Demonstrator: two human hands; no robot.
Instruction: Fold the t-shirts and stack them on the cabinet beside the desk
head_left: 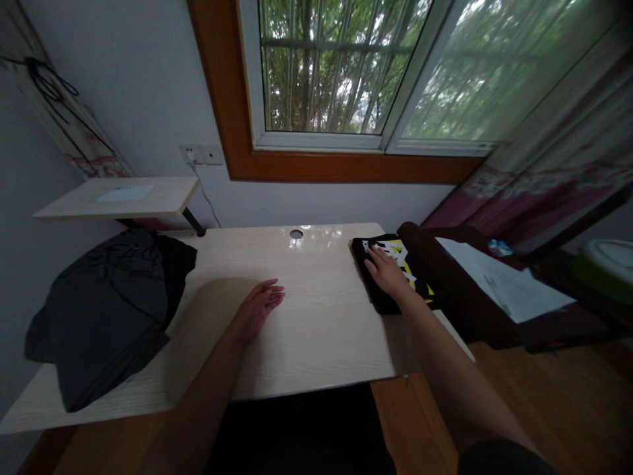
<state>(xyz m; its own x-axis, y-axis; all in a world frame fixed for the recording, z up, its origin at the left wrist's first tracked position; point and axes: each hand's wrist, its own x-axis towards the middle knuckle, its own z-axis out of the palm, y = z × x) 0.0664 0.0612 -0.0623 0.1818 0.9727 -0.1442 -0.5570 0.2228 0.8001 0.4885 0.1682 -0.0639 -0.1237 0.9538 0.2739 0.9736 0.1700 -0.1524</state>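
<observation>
My right hand [387, 270] lies flat, palm down, on a folded black garment [376, 293] with a white and yellow print, at the right end of the pale wooden desk [316, 336]. Its fingers are stretched out over the print. Near the middle of the desk, my left hand [257, 309] is held with its fingers loosely apart and nothing in it. At the left lies a heap of dark grey clothing [109, 290] with a drawstring, and a black piece of cloth [178, 267] shows beside it.
A small raised shelf [163, 198] with a paper on it stands at the back left. Behind the desk are a wall socket [202, 154] and a window [336, 79]. Brown furniture [465, 297] bearing a white sheet [499, 280] adjoins the desk's right side.
</observation>
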